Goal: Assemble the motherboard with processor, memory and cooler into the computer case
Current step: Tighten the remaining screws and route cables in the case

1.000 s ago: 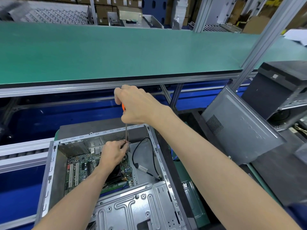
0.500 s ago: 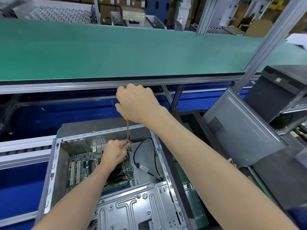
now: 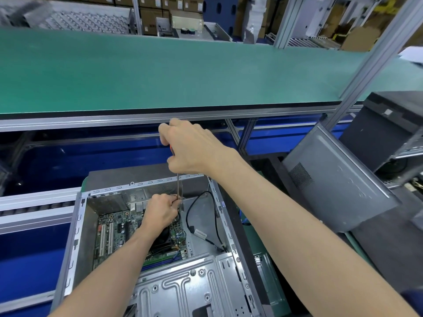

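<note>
An open grey computer case (image 3: 77,227) lies below me with a green motherboard (image 3: 116,232) seated in it. The black cooler (image 3: 163,239) shows partly under my left wrist. My right hand (image 3: 190,148) grips the orange handle of a long screwdriver (image 3: 179,186), held upright over the case's back end. Inside the case my left hand (image 3: 161,211) pinches the lower part of the metal shaft, near the board's far right corner. The screwdriver's tip is hidden behind my left fingers. A memory stick (image 3: 164,256) lies along the board's near edge.
A black cable (image 3: 190,216) loops over the case floor right of the board. A metal drive bracket (image 3: 183,287) covers the case's near end. A detached grey side panel (image 3: 336,186) leans at the right against a dark case (image 3: 384,131). A green shelf (image 3: 160,72) runs across above.
My right hand has turned slightly on the screwdriver handle while staying above the case. My left hand stays on the shaft in the same place.
</note>
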